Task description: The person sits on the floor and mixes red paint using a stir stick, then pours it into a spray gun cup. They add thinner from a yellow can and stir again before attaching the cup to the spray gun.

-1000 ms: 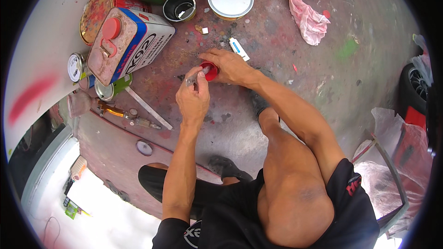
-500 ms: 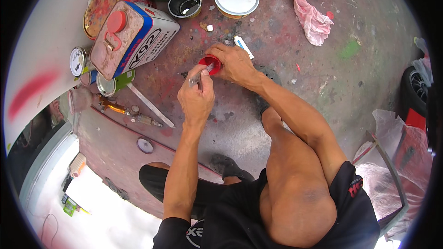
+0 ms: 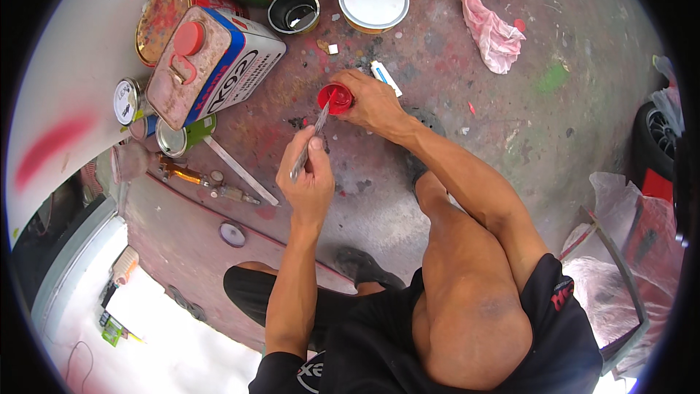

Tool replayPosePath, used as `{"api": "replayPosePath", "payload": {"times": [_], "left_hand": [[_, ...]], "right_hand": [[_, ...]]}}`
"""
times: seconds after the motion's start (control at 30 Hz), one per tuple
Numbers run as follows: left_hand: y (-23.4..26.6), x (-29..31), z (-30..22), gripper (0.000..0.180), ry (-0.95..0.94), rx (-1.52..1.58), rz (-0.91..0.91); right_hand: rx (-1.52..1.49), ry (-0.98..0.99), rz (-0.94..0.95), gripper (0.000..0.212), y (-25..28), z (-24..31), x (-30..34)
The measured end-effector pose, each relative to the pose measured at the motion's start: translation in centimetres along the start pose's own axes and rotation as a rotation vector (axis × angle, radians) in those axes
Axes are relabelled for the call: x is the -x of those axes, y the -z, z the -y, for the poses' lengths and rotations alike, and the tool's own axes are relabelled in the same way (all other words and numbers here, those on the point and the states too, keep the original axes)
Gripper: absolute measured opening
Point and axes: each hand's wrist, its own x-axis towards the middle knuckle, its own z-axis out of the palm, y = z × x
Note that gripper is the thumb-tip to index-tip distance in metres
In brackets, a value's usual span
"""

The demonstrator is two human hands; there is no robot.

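My left hand pinches a thin grey stir stick that slants away from me. Its far tip reaches into a small red cup, where wet red paint shows. Fingers of my right hand are wrapped round the cup's right side and hold it just above the stained floor. A white and blue tube lies just beyond my right hand. Beyond the cup is a small white block.
On the left stand a rectangular metal can, several paint tins, a flat stick and a spray gun. Farther off are a black tub and a white-lidded tub. A pink-stained rag lies to the right.
My left hand has drawn back toward me, and more of the stir stick shows, its tip at the cup. My right hand keeps its hold on the cup.
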Motion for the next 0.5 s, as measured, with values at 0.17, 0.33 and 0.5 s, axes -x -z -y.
{"api": "replayPosePath", "payload": {"times": [0.17,0.33,0.5], "left_hand": [[1.6,0.8,1.1,0.022,-0.239,-0.058,-0.045],[2.8,1.9,1.0,0.028,-0.256,-0.050,-0.036],[3.2,2.2,0.2,0.030,-0.316,-0.023,-0.072]], "right_hand": [[-0.046,-0.023,-0.023,0.061,-0.6,-0.5,-0.1],[-0.087,0.006,-0.043,0.058,-0.7,-0.5,-0.1],[-0.099,-0.005,-0.033,0.059,-0.9,-0.5,-0.1]]}}
